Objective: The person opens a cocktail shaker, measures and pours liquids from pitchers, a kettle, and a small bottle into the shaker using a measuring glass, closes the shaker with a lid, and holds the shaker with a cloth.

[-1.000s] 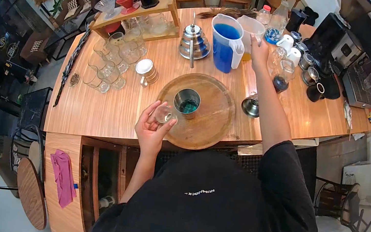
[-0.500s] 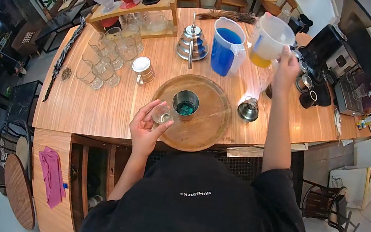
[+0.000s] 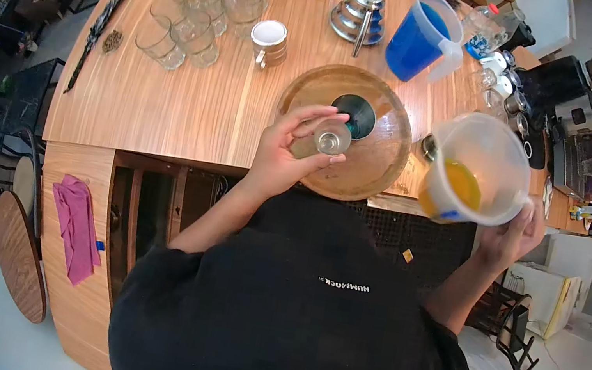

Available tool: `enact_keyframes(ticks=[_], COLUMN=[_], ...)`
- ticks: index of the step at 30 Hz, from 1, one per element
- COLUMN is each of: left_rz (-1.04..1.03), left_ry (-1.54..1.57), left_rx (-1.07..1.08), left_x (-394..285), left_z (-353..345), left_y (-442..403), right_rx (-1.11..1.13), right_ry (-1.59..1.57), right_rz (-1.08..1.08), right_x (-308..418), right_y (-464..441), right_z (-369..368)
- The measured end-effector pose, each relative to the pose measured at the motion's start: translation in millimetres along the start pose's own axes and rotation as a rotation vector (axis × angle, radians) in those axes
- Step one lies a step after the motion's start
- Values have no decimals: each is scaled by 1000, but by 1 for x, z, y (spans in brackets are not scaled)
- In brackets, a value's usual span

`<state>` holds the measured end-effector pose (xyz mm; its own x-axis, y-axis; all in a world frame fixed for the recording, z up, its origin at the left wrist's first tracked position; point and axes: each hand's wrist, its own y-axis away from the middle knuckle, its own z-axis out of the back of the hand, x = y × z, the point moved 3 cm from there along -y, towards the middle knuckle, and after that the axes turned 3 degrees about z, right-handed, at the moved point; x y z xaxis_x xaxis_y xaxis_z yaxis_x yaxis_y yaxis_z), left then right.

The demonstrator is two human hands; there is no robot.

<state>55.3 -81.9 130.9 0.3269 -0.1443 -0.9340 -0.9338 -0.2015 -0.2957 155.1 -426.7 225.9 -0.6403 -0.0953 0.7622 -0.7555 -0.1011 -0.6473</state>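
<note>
Between the thumb and fingers of my left hand (image 3: 291, 144) is a small clear glass (image 3: 331, 137), held over the near-left part of a round wooden tray (image 3: 379, 164). Just behind the glass, a metal cup (image 3: 356, 116) with dark green contents stands on the tray, partly covered by my fingers. My right hand (image 3: 515, 233) grips the handle of a clear plastic pitcher (image 3: 494, 161), raised near the table's front edge, right of the tray. Yellow liquid (image 3: 462, 184) lies low in the pitcher, which is tilted.
Behind the tray stand a metal kettle (image 3: 359, 15) and a pitcher of blue liquid (image 3: 420, 39). A lidded glass mug (image 3: 269, 43) and several empty glasses (image 3: 196, 34) are at the left. Coffee equipment (image 3: 564, 101) lines the right side. A pink cloth (image 3: 76, 225) hangs at the lower left.
My right hand has lifted the pitcher with yellow liquid off the back of the table and brought it towards me. My left hand has raised the small glass slightly, and the view has shifted.
</note>
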Motion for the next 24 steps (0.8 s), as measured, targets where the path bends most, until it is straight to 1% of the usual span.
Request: enact_keyframes(ticks=[1,3,4,5,9,11,12,13,15,16,17,19,24], left_rz=[2,47,41,32,61,8,15,10,8,18,26,42,63], left_ry=[-21,29,7,-16,37,-94,-79,-73,-57,-62,-69,-49,-29], left_rx=[57,86,129,172,229,344,341,346,337,365,393,394,421], left_x=[-2,-3,-4,-5,-2,-2,-4,-6,-6,-3,0,4,8], left_z=[-1,1,2,3,15,22,24,26,34,37,40,45,51], left_y=[0,1,1,1,0,-3,-2,-3,-5,-5,-5,-4,-5], right_rx=[7,8,-40,-39,37,63,53,63,133,133,153,126,140], right_ry=[13,130,213,226,264,348,379,388,471,495,501,520,601], right_rz=[-10,-52,-51,-56,-114,-115,-51,-54,-109,-154,-163,-133,-190], right_x=[7,19,30,34,46,48,47,49,53,54,54,55,64], right_y=[9,26,28,33,47,51,50,50,53,56,57,60,63], right_z=[-6,-23,-43,-52,-82,-93,-101,-105,-112,-115,-118,-124,-132])
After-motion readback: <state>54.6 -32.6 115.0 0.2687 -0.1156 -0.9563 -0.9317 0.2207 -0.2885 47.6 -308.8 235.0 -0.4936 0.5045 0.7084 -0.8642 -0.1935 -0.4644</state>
